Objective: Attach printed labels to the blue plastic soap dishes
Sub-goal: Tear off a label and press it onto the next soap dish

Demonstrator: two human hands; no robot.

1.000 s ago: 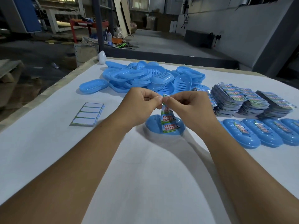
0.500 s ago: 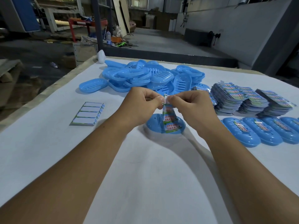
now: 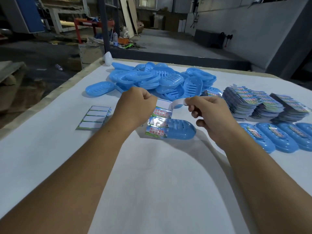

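Observation:
A blue soap dish (image 3: 179, 130) lies upside down on the white table in front of me. My left hand (image 3: 135, 107) pinches a printed label sheet (image 3: 160, 119) that hangs down over the dish's left end. My right hand (image 3: 211, 110) pinches a peeled label (image 3: 179, 102), its white back showing, pulled away to the right of the sheet. A heap of unlabelled blue dishes (image 3: 160, 80) lies behind my hands. A row of labelled dishes (image 3: 276, 137) lies at the right.
Stacks of printed label sheets (image 3: 263, 105) stand at the right behind the labelled row. A used white backing sheet (image 3: 94, 119) lies to the left. The table's left edge (image 3: 50, 98) drops to the workshop floor. A white object (image 3: 108, 59) sits at the far corner.
My hands have drawn apart. The right hand has peeled a label off the sheet and pulled it rightward; the left hand has shifted left with the sheet, uncovering more of the dish.

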